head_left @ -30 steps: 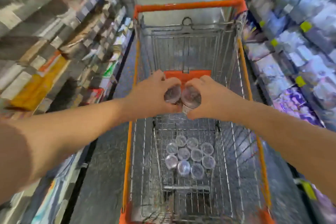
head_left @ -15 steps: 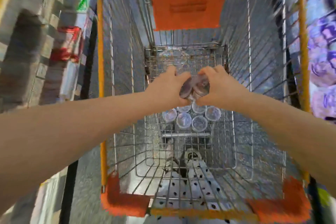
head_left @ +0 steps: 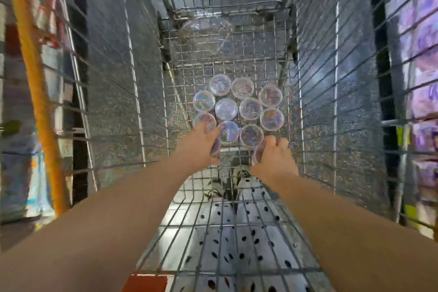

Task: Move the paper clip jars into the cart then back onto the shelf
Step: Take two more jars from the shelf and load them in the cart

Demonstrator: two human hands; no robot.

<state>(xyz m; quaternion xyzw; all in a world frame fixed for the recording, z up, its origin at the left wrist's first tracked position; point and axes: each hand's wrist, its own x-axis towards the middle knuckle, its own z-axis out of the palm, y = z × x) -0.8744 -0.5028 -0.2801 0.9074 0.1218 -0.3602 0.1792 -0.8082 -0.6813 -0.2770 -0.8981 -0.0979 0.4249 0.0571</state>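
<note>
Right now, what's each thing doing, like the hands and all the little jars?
Left hand, gripping the left-hand jar, which is tilted.
Right hand, gripping the right-hand jar, also tilted.
Jar cluster, upright, lids on, packed together on the cart floor.
Cart, holding the jars.

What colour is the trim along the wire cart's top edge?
Orange, seen best in the head view along the left rim of the wire shopping cart.

Both bare forearms reach from the near corners toward the far centre, converging. Left hand (head_left: 200, 147) curls its fingers round the left jar (head_left: 215, 149); right hand (head_left: 276, 157), near it, likewise grips the right jar (head_left: 257, 154).
</note>
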